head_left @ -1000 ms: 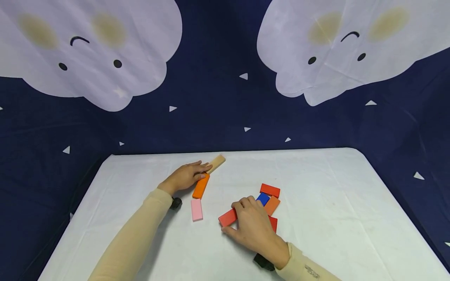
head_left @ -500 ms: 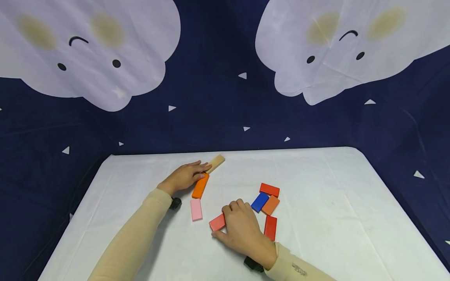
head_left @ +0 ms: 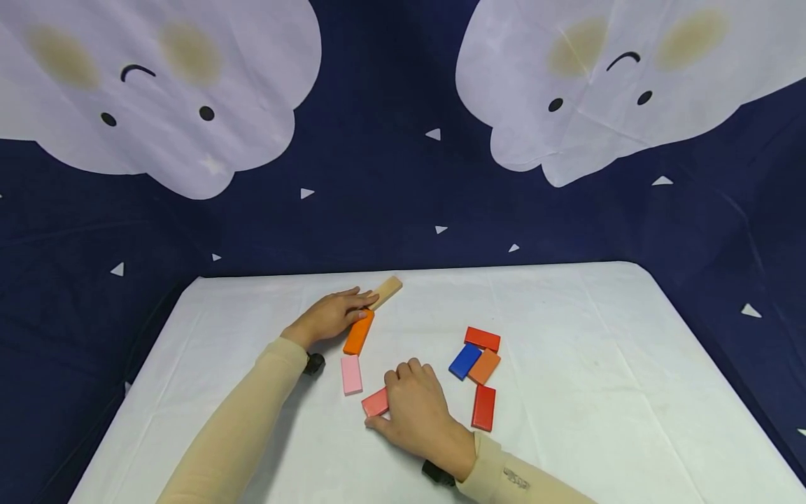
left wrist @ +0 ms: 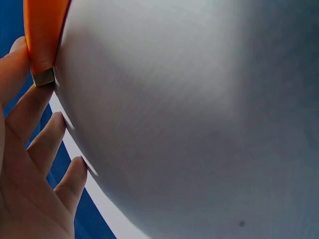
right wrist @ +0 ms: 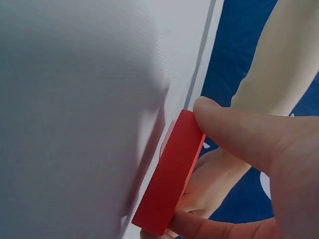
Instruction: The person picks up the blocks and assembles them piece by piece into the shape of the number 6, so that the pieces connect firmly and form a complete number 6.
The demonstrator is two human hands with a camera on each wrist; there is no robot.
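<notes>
1. Head cam: L hand (head_left: 330, 316) is palm down w/ fingers fairly straight & a bit spread, not pinching afaict. Fingers touch the wood block (head_left: 387, 290), thumb's on the top end of the orange block (head_left: 359, 332). Those two run roughly end to end, tho the hand covers part of where they'd meet. Pink block (head_left: 351, 375) lies just below the orange one. R hand (head_left: 418, 413) is pinching the coral-red block (head_left: 376, 402) btwn thumb & fingers, near the pink block but apart from it. Off to the right: far red block (head_left: 483, 339), w/ blue block (head_left: 465, 361) & burnt-orange block (head_left: 484, 367) side by side right under it, then the near red block (head_left: 483, 407) below. All on a white table (head_left: 598, 350), navy backdrop (head_left: 378, 210) w/ clouds behind.
2. L wrist cam: orange block's in the top left corner, tan end of the wood block peeking out below it. Thumb's next to the orange, other fingers spread along the tabletop.
3. R wrist cam: coral-red block looks straight-up red here, thumb at its upper end, finger at the lower. L sleeve (right wrist: 279, 59) & L hand behind, partly hidden.
</notes>
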